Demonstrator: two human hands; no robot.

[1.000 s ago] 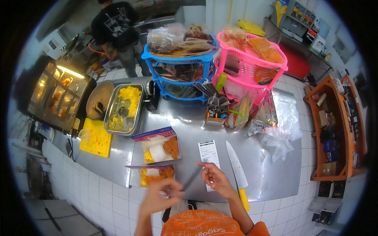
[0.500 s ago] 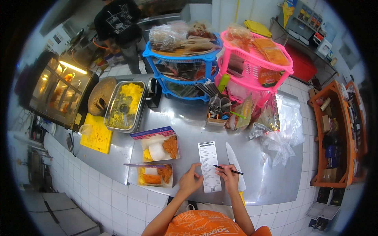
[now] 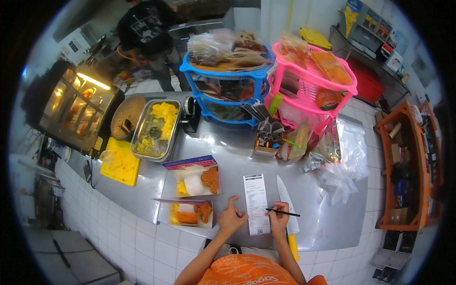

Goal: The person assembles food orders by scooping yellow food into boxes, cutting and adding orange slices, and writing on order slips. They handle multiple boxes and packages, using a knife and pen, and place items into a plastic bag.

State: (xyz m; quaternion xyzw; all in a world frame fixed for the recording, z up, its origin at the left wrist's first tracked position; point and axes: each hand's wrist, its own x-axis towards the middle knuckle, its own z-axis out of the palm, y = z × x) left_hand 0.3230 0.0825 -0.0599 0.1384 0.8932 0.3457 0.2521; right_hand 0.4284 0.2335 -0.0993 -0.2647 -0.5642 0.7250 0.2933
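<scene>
The right hand (image 3: 279,220) held a slim black pen (image 3: 288,212), its fingers pinched narrow around the shaft; the tip pointed left over the lower half of a long printed receipt (image 3: 255,199). That receipt lay flat on the steel counter (image 3: 323,228), between the two hands. The left hand (image 3: 231,220) was just beside its left edge, fingers loosely parted and the index extended forward; whether the thumb touched the paper could not be told.

Right of the receipt, a chef's knife (image 3: 285,197) lay with its yellow handle toward the person, partly behind the right hand. To the left were two open meal boxes, the farther box (image 3: 213,188) and the nearer box (image 3: 207,221), each containing fried chicken, a white mound and something yellow. Beyond them stood a metal tray (image 3: 169,154) of scrambled egg, near a yellow cutting board (image 3: 118,166). A blue tiered rack (image 3: 227,72) and a pink tiered rack (image 3: 311,107) held packaged food at the back.
</scene>
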